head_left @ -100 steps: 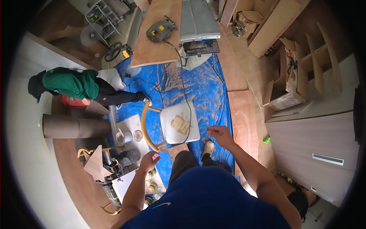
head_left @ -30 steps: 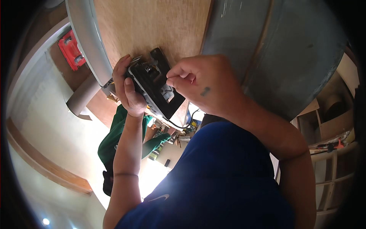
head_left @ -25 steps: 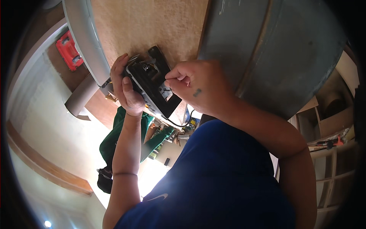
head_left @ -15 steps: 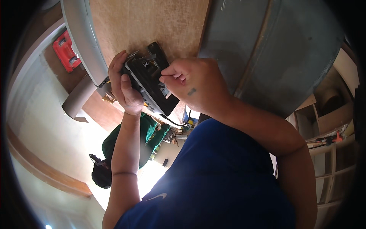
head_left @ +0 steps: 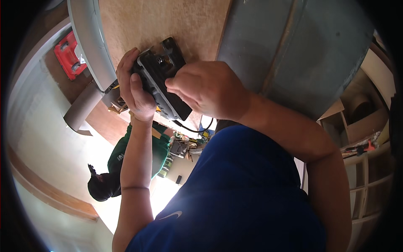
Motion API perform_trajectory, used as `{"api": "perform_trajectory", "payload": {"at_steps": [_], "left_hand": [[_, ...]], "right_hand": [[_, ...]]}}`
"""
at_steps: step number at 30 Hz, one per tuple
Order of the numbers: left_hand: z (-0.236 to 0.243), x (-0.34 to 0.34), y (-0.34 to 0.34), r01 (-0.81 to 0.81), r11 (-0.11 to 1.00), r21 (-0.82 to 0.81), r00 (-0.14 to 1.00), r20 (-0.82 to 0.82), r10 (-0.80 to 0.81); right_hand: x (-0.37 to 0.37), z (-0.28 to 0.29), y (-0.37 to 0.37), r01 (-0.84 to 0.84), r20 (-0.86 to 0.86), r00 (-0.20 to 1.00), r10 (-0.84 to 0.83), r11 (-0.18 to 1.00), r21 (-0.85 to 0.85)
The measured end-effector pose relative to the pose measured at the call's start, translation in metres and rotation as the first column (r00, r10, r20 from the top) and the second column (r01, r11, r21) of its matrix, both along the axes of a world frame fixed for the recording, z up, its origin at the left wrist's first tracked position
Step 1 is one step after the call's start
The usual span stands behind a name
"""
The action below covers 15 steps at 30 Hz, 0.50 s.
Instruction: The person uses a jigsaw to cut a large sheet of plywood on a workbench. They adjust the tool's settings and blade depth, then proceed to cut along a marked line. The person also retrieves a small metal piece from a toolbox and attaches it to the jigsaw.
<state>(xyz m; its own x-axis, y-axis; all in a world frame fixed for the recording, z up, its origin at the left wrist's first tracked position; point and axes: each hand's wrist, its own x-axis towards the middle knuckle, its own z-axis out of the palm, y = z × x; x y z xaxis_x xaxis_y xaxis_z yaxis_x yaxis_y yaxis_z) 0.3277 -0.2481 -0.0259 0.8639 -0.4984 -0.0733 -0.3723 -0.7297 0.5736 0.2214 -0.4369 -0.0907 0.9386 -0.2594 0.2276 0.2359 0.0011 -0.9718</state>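
I hold a black and grey corded power tool [head_left: 161,80], a jigsaw by its shape, against a light brown wooden board [head_left: 168,21]. My left hand [head_left: 133,90] grips the tool's left side, thumb along its edge. My right hand [head_left: 208,88] covers its right side, fingers curled on the body near the rear. A black cord [head_left: 197,128] hangs from the tool's lower end.
A grey metal machine housing [head_left: 289,46] lies right of the board, a grey rail [head_left: 86,38] left of it. A red tool [head_left: 67,56] sits at far left. A person in a green shirt [head_left: 126,157] crouches beyond my left arm. Wooden shelving [head_left: 361,122] stands at right.
Seconds ago I stood over a chair on a blue tarp with both hands free. Now I lean over the board with both hands on the tool, which has shifted slightly up the board.
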Motion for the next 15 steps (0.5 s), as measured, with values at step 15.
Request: {"api": "perform_trajectory", "payload": {"at_steps": [15], "left_hand": [[0.011,-0.018,-0.003,0.009,0.998,-0.064,0.997,0.083,-0.004]], "right_hand": [[-0.013,0.017,-0.007,-0.103,0.044,0.994,0.103,0.995,-0.008]]}}
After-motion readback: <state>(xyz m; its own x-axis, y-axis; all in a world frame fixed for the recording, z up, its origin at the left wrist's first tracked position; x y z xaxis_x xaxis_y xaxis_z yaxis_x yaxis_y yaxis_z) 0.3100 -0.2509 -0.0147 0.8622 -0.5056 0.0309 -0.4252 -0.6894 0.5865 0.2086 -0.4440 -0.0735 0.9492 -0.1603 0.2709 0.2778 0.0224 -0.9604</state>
